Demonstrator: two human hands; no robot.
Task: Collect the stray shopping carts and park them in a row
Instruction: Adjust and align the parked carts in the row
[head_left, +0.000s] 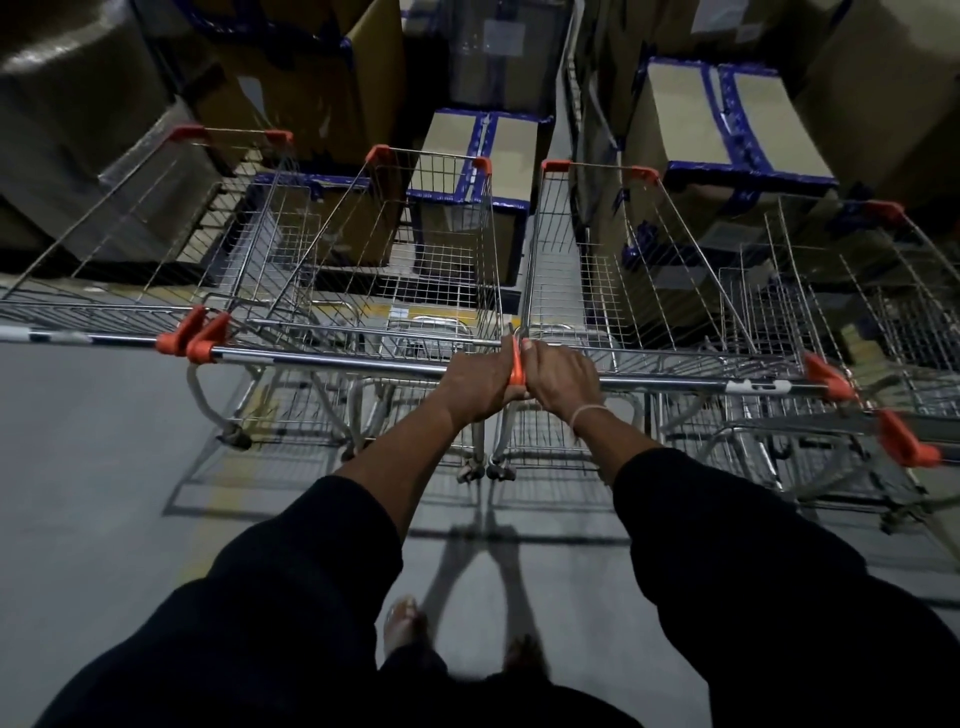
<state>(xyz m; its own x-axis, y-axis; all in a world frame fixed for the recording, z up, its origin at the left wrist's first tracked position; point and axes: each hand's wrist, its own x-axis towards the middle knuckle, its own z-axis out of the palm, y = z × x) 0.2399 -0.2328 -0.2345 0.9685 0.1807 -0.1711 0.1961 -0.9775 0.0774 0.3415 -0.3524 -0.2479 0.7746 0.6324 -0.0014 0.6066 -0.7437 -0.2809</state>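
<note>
Several wire shopping carts with orange corner caps stand side by side, noses toward stacked boxes. My left hand (480, 382) grips the right end of the handle bar (332, 362) of the middle-left cart (410, 244). My right hand (561, 376) grips the left end of the handle bar (691, 384) of the middle-right cart (613, 260). Both hands meet at the orange end caps (516, 364) where the two carts touch. Another cart (119, 234) stands at the far left, and one more (862, 291) sits at the right, slightly nearer to me.
Cardboard boxes with blue tape (483, 171) and wrapped pallets (78, 119) rise right behind the carts. Grey concrete floor (93, 467) with a faded yellow line (218, 525) stretches to my left. My feet show at the bottom centre.
</note>
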